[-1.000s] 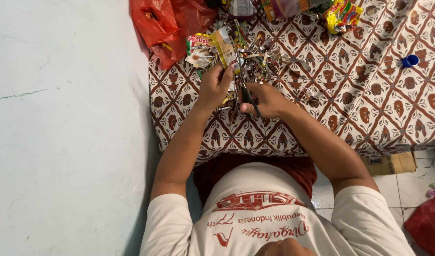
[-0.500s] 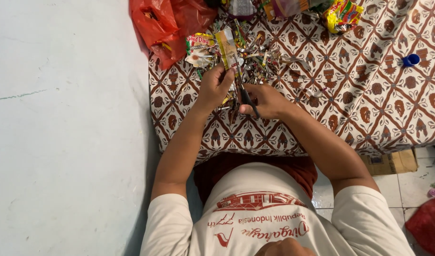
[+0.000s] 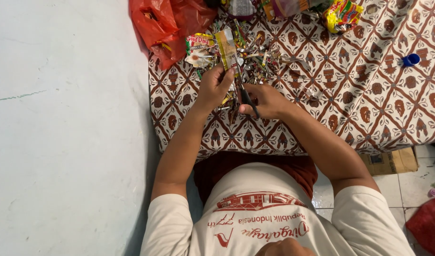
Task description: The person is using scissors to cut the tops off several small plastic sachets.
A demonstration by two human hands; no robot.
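Covering a patterned cloth (image 3: 350, 95), a wide heap of cut strips (image 3: 260, 64) suggests much cutting is done, while an upright sachet (image 3: 227, 47) is pinched in the closed left hand (image 3: 215, 87) and scissors (image 3: 248, 97), gripped by the right hand (image 3: 267, 100), are set against it.

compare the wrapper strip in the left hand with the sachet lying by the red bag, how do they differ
The wrapper strip is narrow and long, mostly tan and yellow; the sachet is wider, with red, yellow and white print. The strip is held up by the left hand, with scissors in the right hand at it; the sachet lies loose on the patterned cloth beside the red bag. Both are printed packaging.
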